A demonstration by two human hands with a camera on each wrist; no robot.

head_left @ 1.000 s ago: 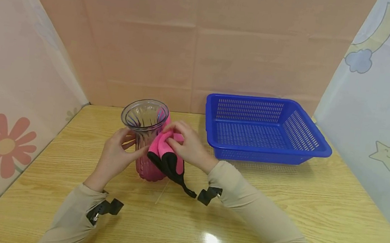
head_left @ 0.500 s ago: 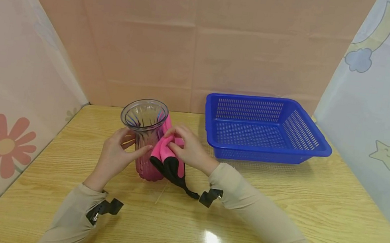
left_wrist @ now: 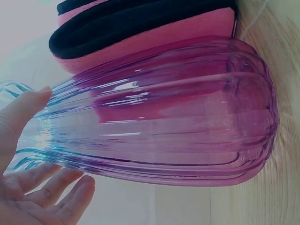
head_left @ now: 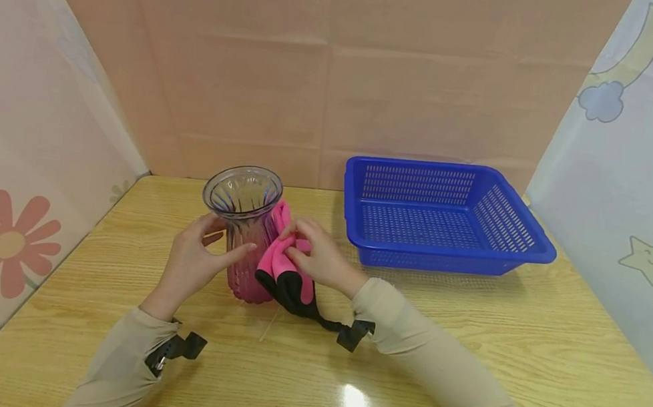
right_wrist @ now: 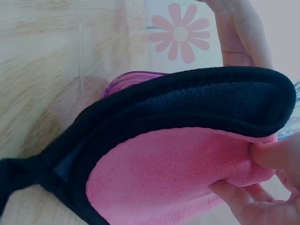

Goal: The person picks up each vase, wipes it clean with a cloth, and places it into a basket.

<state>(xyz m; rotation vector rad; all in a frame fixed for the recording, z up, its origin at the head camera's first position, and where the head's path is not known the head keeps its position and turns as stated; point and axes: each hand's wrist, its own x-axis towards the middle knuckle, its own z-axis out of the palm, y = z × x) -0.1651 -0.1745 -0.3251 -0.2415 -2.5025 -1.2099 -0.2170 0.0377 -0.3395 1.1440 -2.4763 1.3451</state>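
Observation:
A ribbed glass vase [head_left: 243, 271], bluish at the rim and pink-purple below, stands upright on the table. My left hand [head_left: 191, 262] holds it below the flared neck; in the left wrist view the thumb lies on one side and the fingers [left_wrist: 77, 197] curl along the other. My right hand [head_left: 323, 257] pinches a folded, plush pink cloth with black edging [head_left: 280, 265] at the vase's right side. The right wrist view shows thumb and fingers gathering the pink part [right_wrist: 173, 168], while a narrow black end [right_wrist: 18, 176] trails off. The cloth partly hides the vase.
A blue slotted plastic basket [head_left: 447, 257] stands at the back right of the wooden table [head_left: 293, 388]. A thin pale strand [head_left: 268, 328] lies before the vase. Cloth screens [head_left: 326, 96] border the table at the back and both sides.
My right hand has drawn the cloth slightly down and to the right, and more of the vase's right side shows. The left hand and the vase look unmoved.

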